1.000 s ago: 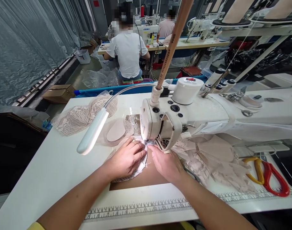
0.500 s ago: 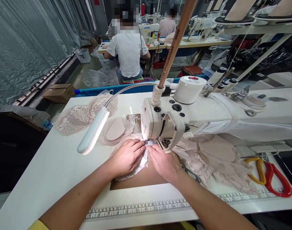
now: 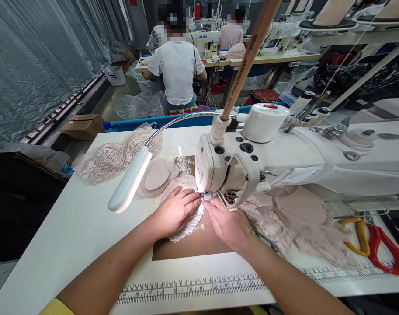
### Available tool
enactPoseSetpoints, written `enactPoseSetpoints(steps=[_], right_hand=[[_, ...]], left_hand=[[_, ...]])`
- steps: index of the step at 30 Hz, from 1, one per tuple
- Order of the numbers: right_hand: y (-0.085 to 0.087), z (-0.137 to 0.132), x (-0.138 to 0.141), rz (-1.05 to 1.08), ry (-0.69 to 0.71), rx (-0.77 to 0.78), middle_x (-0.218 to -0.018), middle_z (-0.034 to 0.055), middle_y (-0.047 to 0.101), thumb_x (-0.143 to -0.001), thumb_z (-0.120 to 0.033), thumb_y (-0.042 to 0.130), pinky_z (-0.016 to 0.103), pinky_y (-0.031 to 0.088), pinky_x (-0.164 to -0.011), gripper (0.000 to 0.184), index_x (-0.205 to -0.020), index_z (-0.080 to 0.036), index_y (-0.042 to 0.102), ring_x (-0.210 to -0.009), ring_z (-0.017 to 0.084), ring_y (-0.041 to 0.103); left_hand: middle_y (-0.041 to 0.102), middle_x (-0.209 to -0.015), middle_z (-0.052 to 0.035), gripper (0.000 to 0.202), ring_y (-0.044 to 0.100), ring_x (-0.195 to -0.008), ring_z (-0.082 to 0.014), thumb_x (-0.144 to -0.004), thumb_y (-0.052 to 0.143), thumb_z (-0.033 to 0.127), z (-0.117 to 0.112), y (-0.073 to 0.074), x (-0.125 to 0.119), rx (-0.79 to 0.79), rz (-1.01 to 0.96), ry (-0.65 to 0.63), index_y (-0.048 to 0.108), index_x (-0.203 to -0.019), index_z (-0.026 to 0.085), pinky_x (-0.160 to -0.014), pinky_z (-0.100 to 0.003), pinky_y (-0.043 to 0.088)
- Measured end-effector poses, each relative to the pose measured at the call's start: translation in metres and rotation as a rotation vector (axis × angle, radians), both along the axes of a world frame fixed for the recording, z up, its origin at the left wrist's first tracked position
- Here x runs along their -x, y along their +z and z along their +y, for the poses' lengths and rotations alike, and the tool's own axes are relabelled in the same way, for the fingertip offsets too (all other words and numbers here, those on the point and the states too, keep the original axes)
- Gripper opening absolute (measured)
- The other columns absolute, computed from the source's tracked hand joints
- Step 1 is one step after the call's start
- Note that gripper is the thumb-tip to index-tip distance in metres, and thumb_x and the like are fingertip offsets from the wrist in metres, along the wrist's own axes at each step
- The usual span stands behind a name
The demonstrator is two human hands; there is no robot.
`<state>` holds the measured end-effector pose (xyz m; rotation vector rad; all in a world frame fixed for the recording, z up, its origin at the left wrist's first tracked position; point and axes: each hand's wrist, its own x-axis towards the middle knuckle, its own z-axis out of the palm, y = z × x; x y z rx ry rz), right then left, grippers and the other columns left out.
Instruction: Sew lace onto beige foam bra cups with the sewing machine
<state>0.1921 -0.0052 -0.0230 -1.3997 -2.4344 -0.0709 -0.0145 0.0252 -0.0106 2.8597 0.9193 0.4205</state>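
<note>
A pale pink lace bra cup [image 3: 189, 228] lies under the sewing machine's [image 3: 207, 164] needle area, partly covered by my fingers. My left hand [image 3: 178, 211] rests palm down over it, fingers closed together on the lace, fingertips beside the presser foot [image 3: 208, 196]; its thumb is hidden. On the other side, my right hand [image 3: 228, 221] has its fingers drawn together at the cup's edge, just in front of the presser foot. The exact pinch is too small to see. Smooth oval cup pieces [image 3: 156, 175] lie just beyond my left hand.
Lace bra pieces [image 3: 102, 159] lie at the table's far left, under a white gooseneck lamp [image 3: 130, 179]. To the right are more pink fabric pieces [image 3: 297, 210] and red-and-yellow-handled scissors [image 3: 384, 249]. A ruler strip [image 3: 186, 286] runs along the front edge. A co-worker [image 3: 176, 70] sits ahead.
The lace cup has turned and shifted slightly under my left hand, with less of its lower edge showing. Both hands stay by the presser foot. The whole view has moved a little.
</note>
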Motion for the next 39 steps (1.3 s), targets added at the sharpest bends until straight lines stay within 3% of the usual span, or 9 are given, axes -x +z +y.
enactPoseSetpoints(steps=[6,11,16,21,27,32,39], right_hand=[[-0.002,0.002,-0.001,-0.018,-0.003,0.058,-0.105,0.009,0.069,-0.09,-0.012,0.041,0.027,0.05,-0.068,0.04,-0.118,-0.022,0.067,-0.082,0.019,0.064],[-0.002,0.003,0.001,-0.025,-0.018,0.088,-0.109,0.0092,0.067,-0.091,-0.014,0.04,0.027,0.051,-0.07,0.04,-0.121,-0.023,0.064,-0.084,0.019,0.064],[-0.001,0.005,0.0,-0.007,0.009,0.079,-0.11,0.0096,0.068,-0.092,-0.014,0.039,0.03,0.051,-0.078,0.037,-0.117,-0.019,0.066,-0.089,0.02,0.064],[-0.002,0.006,-0.003,0.031,0.005,0.011,-0.101,0.0083,0.07,-0.089,-0.013,0.042,0.032,0.05,-0.077,0.035,-0.113,-0.018,0.068,-0.09,0.022,0.063],[-0.002,0.001,-0.001,0.011,0.025,-0.025,-0.111,0.0068,0.068,-0.088,-0.013,0.046,0.027,0.047,-0.064,0.037,-0.116,-0.024,0.067,-0.08,0.018,0.064],[0.0,-0.001,0.001,-0.022,0.016,-0.042,-0.105,0.0068,0.069,-0.088,-0.013,0.047,0.026,0.044,-0.06,0.034,-0.112,-0.021,0.07,-0.075,0.017,0.062],[-0.002,0.0,0.002,0.018,-0.011,-0.034,-0.097,0.0041,0.07,-0.085,-0.01,0.049,0.027,0.043,-0.066,0.03,-0.103,-0.019,0.071,-0.076,0.017,0.06]], left_hand=[[0.061,-0.124,-0.014,0.038,0.053,-0.114,-0.0287,-0.093,0.042,0.018,0.002,0.003,0.0,0.029,0.028,0.057,0.053,-0.129,0.013,-0.1,-0.048,0.038],[0.063,-0.118,-0.0151,0.036,0.052,-0.112,-0.0301,-0.094,0.042,0.022,0.003,0.004,0.0,0.018,0.038,0.105,0.054,-0.127,0.014,-0.097,-0.048,0.038],[0.061,-0.12,-0.0165,0.036,0.049,-0.116,-0.0329,-0.093,0.043,0.025,0.002,0.002,0.003,-0.003,0.048,0.142,0.054,-0.126,0.014,-0.095,-0.05,0.038],[0.056,-0.13,-0.0152,0.039,0.047,-0.119,-0.032,-0.094,0.045,0.033,-0.003,0.005,0.005,0.0,0.046,0.054,0.054,-0.127,0.015,-0.097,-0.049,0.038],[0.058,-0.13,-0.0122,0.036,0.049,-0.12,-0.0272,-0.094,0.047,0.03,-0.006,0.005,0.006,-0.016,0.016,-0.044,0.057,-0.124,0.013,-0.1,-0.044,0.038],[0.061,-0.127,-0.0095,0.032,0.05,-0.117,-0.0267,-0.095,0.045,0.027,-0.01,0.002,-0.001,-0.05,0.042,0.02,0.06,-0.121,0.013,-0.093,-0.043,0.042],[0.061,-0.126,-0.0103,0.036,0.052,-0.114,-0.0262,-0.095,0.043,0.028,-0.015,-0.003,-0.012,-0.04,0.039,0.107,0.059,-0.123,0.012,-0.088,-0.042,0.043]])
